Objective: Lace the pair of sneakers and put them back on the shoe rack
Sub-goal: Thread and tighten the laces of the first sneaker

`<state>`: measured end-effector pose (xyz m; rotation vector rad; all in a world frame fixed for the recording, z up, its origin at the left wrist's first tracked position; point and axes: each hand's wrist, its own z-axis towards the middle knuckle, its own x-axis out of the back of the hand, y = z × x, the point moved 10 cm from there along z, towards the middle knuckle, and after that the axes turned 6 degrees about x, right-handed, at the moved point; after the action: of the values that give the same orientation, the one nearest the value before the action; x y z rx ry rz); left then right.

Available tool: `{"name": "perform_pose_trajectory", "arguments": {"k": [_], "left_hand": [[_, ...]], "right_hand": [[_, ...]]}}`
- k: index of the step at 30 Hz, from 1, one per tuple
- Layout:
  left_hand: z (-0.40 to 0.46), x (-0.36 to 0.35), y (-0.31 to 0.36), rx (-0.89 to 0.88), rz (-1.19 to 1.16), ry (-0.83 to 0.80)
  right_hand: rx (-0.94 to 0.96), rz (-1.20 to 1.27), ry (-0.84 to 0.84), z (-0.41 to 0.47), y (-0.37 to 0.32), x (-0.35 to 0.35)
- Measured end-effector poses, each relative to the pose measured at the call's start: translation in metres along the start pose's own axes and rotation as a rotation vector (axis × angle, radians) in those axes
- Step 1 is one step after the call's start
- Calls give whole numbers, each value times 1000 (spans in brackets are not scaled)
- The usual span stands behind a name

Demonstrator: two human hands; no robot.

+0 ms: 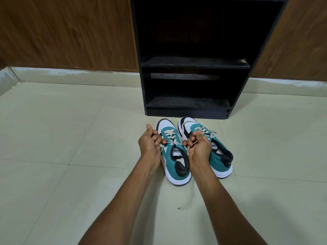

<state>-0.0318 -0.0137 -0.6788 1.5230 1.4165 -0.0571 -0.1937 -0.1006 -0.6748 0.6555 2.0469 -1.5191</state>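
Two teal, white and black sneakers stand side by side on the floor, toes toward the rack. The left sneaker has a cream lace pulled taut across its top eyelets. My left hand pinches one end of that lace at the shoe's left side. My right hand grips the other end between the two shoes. A loose tail of lace trails on the floor behind the heel. The right sneaker is laced, partly hidden by my right hand.
A black shoe rack with bare shelves stands just beyond the sneakers. Brown wooden panels flank it on both sides. Pale floor tiles spread around the shoes.
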Motion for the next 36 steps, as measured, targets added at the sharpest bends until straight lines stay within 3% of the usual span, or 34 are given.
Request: {"name": "perform_pose_trajectory", "arguments": {"k": [21, 27, 36], "left_hand": [[3, 4, -1, 43, 150, 105], [-3, -13, 7, 59, 112, 1], [-27, -60, 13, -97, 431, -208]], "right_hand": [[9, -5, 40, 1, -5, 5], [-27, -55, -102, -5, -12, -10], [39, -241, -285, -18, -40, -53]]}}
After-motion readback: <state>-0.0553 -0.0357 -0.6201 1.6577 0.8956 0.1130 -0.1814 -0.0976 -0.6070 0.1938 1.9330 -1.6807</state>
